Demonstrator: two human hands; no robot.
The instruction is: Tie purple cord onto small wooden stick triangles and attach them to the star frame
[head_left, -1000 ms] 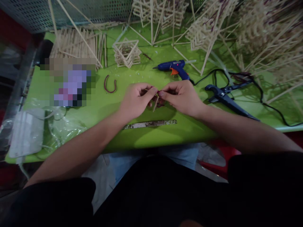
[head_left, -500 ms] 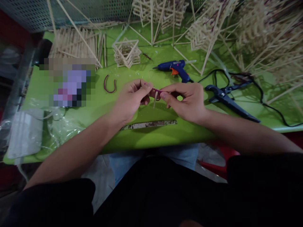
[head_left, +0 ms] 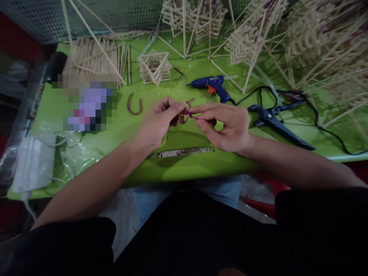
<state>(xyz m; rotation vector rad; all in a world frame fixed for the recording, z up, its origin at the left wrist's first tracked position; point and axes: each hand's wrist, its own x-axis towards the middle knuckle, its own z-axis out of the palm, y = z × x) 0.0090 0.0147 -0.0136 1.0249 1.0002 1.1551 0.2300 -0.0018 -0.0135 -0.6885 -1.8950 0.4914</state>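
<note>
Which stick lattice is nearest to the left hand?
The small lattice beyond the left hand, left of the blue glue gun; other lattices are farther back or right.

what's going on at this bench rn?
A person is working a thin purple cord between the fingertips of the left hand and right hand, above a green table. A blue glue gun lies just beyond the hands, its small red light lit. Another cord lies curved in a U to the left, and a small stick lattice sits farther back.
</note>
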